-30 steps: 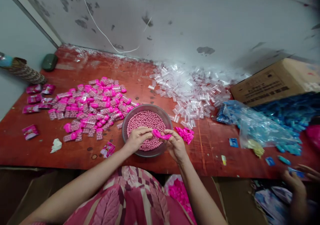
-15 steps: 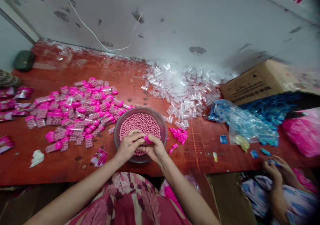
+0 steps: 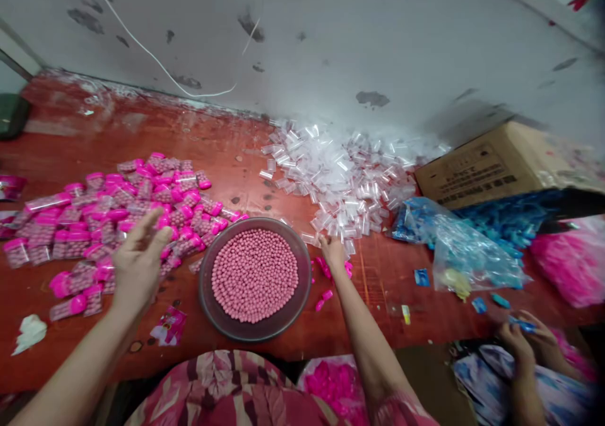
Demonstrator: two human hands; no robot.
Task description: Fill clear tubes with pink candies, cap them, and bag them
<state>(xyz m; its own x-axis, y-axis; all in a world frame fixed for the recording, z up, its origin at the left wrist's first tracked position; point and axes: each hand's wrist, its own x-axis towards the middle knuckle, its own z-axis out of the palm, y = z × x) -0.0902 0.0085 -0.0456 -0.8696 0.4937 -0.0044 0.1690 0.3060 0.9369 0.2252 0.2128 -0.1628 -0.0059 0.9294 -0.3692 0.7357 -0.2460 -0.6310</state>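
Observation:
My left hand (image 3: 140,256) hovers over the near right part of a heap of small clear jars (image 3: 78,230) with pink caps, filled with pink beads. Its fingers are apart and nothing is in it. My right hand (image 3: 333,253) reaches to the near edge of a heap of clear plastic tubes (image 3: 331,167), just above a few loose pink caps (image 3: 324,299). Its fingertips are mostly hidden by the hand, so their grip is unclear. Between my hands stands a dark round bowl (image 3: 302,306) with pink beads (image 3: 255,275) in it.
A cardboard box (image 3: 477,164) lies at the back right, with a clear bag (image 3: 467,256) of blue pieces before it. Another person's hands (image 3: 522,338) hold a small blue item at right. A pink wrapper (image 3: 169,325) and crumpled white tissue (image 3: 29,333) lie front left.
Both hands have left the bowl, where they held a pink-capped piece together. The left went to the filled jars and opened; the right went to the clear tubes. The view shifted slightly.

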